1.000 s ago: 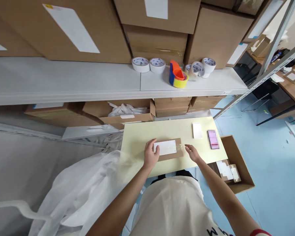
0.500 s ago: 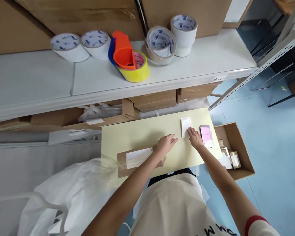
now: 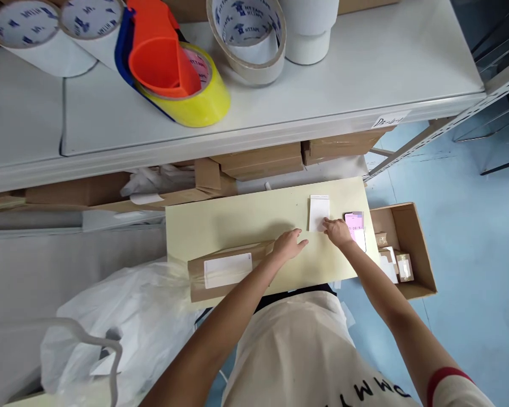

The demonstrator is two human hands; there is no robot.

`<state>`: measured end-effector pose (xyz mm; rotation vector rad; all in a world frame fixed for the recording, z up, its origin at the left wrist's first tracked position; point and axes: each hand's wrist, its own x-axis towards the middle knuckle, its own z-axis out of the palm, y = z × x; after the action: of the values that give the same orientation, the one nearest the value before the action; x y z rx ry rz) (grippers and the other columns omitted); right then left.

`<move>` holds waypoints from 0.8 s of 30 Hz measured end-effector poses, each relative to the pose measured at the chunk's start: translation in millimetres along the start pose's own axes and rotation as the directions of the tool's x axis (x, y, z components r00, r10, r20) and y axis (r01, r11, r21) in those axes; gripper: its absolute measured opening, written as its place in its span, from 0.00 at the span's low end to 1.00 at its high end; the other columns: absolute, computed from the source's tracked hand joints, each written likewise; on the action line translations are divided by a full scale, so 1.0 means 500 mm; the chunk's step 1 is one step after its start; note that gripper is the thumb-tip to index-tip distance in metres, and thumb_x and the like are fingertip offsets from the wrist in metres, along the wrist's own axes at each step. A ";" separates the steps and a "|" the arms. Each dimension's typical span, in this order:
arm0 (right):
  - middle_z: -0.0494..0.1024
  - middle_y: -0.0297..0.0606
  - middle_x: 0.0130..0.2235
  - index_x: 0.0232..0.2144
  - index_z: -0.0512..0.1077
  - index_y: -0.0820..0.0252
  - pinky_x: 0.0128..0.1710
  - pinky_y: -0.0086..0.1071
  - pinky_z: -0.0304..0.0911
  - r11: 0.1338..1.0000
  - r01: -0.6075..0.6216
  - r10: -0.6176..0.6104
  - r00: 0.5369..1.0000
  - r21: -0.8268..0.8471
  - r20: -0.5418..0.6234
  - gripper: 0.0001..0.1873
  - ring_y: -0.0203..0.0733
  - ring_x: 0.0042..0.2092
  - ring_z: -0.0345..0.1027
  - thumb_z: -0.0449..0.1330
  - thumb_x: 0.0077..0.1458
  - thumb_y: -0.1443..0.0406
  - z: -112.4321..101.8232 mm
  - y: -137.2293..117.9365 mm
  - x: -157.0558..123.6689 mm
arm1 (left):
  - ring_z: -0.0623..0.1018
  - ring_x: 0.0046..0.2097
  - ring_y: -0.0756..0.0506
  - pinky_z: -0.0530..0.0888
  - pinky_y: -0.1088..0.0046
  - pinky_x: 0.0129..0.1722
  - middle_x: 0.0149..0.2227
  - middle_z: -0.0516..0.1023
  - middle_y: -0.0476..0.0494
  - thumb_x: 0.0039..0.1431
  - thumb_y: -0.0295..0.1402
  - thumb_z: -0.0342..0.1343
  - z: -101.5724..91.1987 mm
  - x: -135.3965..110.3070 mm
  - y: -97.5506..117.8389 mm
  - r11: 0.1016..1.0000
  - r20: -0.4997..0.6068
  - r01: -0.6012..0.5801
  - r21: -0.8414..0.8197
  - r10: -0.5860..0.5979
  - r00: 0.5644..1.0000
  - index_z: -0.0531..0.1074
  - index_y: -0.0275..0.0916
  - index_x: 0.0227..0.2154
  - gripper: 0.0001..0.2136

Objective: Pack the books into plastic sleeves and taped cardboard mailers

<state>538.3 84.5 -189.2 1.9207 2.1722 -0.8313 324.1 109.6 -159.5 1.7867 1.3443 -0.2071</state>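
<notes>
My left hand [image 3: 289, 245] is open over the yellowish tabletop [image 3: 233, 223], fingers spread and holding nothing. Below and left of it lies a taped brown carton [image 3: 195, 282] with a white label [image 3: 228, 270], partly hidden by my left forearm. At a small stack of white labels [image 3: 319, 210], my right hand [image 3: 337, 232] has its fingers drawn together and pinches the lower right corner. A phone with a pink screen [image 3: 355, 226] rests just right of that hand.
An open cardboard box [image 3: 419, 249] with small packages stands right of the table. Clear plastic [image 3: 139, 322] bunches at the left. Above, a shelf [image 3: 343, 85] carries tape rolls [image 3: 254, 42] and an orange tape dispenser [image 3: 163, 62]. Cartons [image 3: 263, 158] sit beneath.
My right hand has gone from lying flat on the white labels to fingers drawn in at their corner. The left hand stays open nearby. The view has shifted closer to the shelf.
</notes>
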 end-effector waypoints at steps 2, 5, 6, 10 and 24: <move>0.80 0.46 0.47 0.38 0.76 0.59 0.43 0.38 0.60 1.000 0.008 -0.008 1.000 0.000 -0.005 0.13 0.48 0.41 0.73 0.53 0.59 0.75 -0.008 0.002 0.002 | 0.78 0.47 0.38 0.71 0.66 0.43 0.49 0.79 0.34 0.58 0.42 0.56 -0.003 0.001 0.003 1.000 0.029 0.005 0.004 -0.006 1.000 0.72 0.37 0.49 0.19; 0.81 0.47 0.39 0.38 0.75 0.62 0.40 0.36 0.58 1.000 0.015 -0.015 1.000 0.004 -0.025 0.16 0.48 0.41 0.71 0.48 0.62 0.74 -0.020 0.003 -0.002 | 0.77 0.50 0.38 0.71 0.64 0.49 0.51 0.77 0.35 0.59 0.39 0.56 -0.011 0.002 0.015 0.999 -0.017 -0.054 -0.004 0.054 0.998 0.72 0.37 0.50 0.18; 0.81 0.47 0.38 0.40 0.75 0.62 0.40 0.35 0.58 1.000 0.015 -0.015 0.999 0.006 -0.033 0.17 0.47 0.41 0.71 0.47 0.63 0.75 -0.024 0.003 -0.005 | 0.75 0.53 0.38 0.70 0.63 0.52 0.53 0.76 0.35 0.58 0.37 0.57 -0.014 0.003 0.021 0.995 -0.066 -0.096 0.006 0.096 0.993 0.72 0.38 0.51 0.18; 0.79 0.48 0.42 0.44 0.73 0.63 0.39 0.34 0.59 0.999 0.041 -0.039 0.996 0.018 -0.084 0.18 0.47 0.41 0.69 0.44 0.63 0.75 -0.034 -0.007 -0.022 | 0.68 0.61 0.38 0.64 0.60 0.59 0.60 0.70 0.38 0.55 0.31 0.60 -0.026 0.010 0.058 0.959 -0.202 -0.254 0.122 0.275 0.940 0.71 0.42 0.52 0.20; 0.77 0.41 0.37 0.38 0.72 0.57 0.37 0.37 0.66 0.692 0.234 0.060 0.924 0.683 -0.377 0.21 0.46 0.38 0.71 0.49 0.63 0.49 -0.069 -0.067 -0.020 | 0.77 0.33 0.45 0.72 0.70 0.33 0.31 0.78 0.45 0.63 0.42 0.47 -0.166 -0.051 -0.001 0.897 -0.334 -0.266 -0.354 0.144 0.932 0.70 0.38 0.33 0.13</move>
<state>517.4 90.6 -145.3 2.5023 2.3751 -1.6759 284.3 150.8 -94.0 1.6363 1.2764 0.4447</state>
